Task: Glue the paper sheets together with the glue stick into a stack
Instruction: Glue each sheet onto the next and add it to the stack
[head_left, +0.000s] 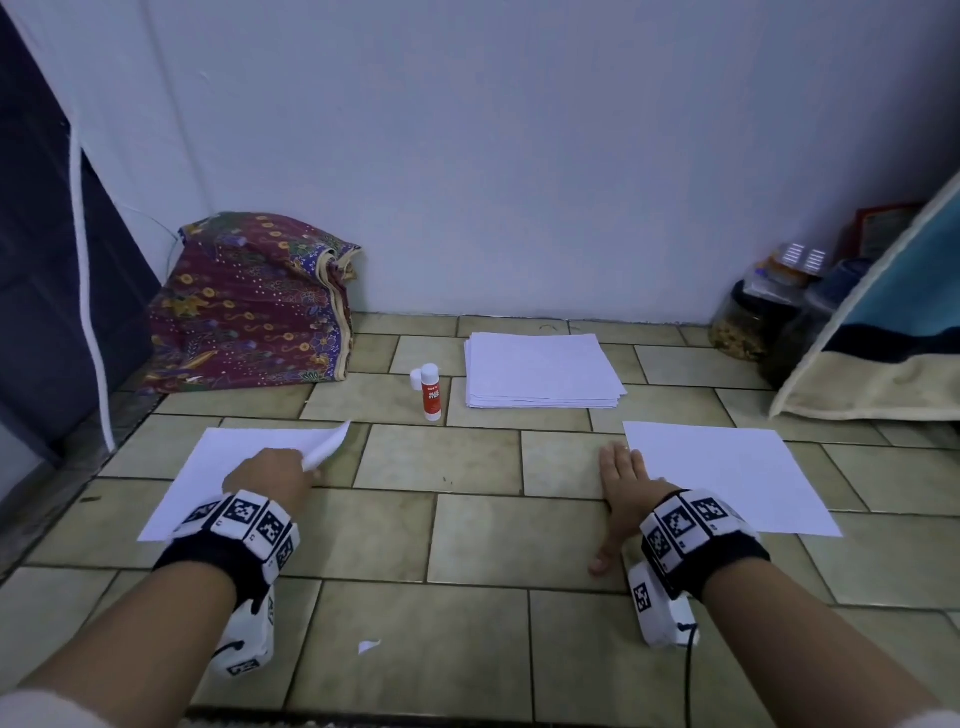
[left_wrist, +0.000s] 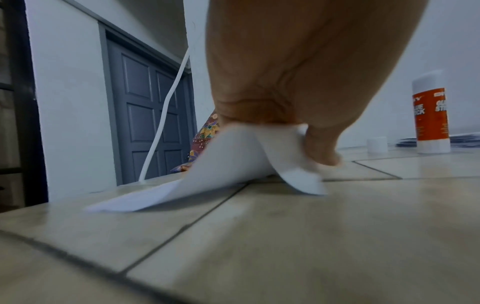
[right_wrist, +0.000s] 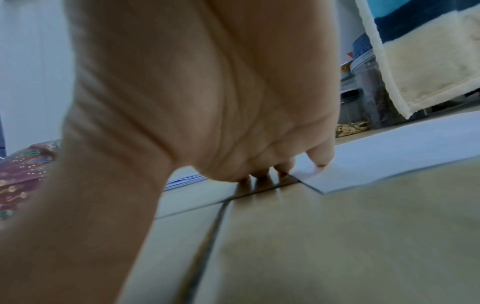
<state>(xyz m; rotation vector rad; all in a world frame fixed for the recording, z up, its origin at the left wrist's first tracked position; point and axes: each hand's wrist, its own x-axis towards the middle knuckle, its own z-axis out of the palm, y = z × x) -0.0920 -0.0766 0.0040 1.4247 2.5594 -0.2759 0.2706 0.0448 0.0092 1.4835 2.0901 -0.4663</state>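
Observation:
A white sheet (head_left: 218, 467) lies on the tiled floor at the left. My left hand (head_left: 270, 475) pinches its right edge and lifts it into a curl (left_wrist: 241, 152). A second white sheet (head_left: 727, 473) lies flat at the right. My right hand (head_left: 623, 483) rests flat with straight fingers on the floor, its fingertips (right_wrist: 320, 162) touching that sheet's left edge. An orange and white glue stick (head_left: 431, 392) stands upright, uncapped, with its white cap (head_left: 415, 378) beside it. A stack of white sheets (head_left: 543, 371) lies to its right, near the wall.
A folded patterned cloth (head_left: 249, 306) sits at the back left by a dark door (left_wrist: 150, 111). Jars (head_left: 753, 317) and a blue and cream towel (head_left: 883, 332) crowd the back right. A small paper scrap (head_left: 369, 646) lies on the floor near me.

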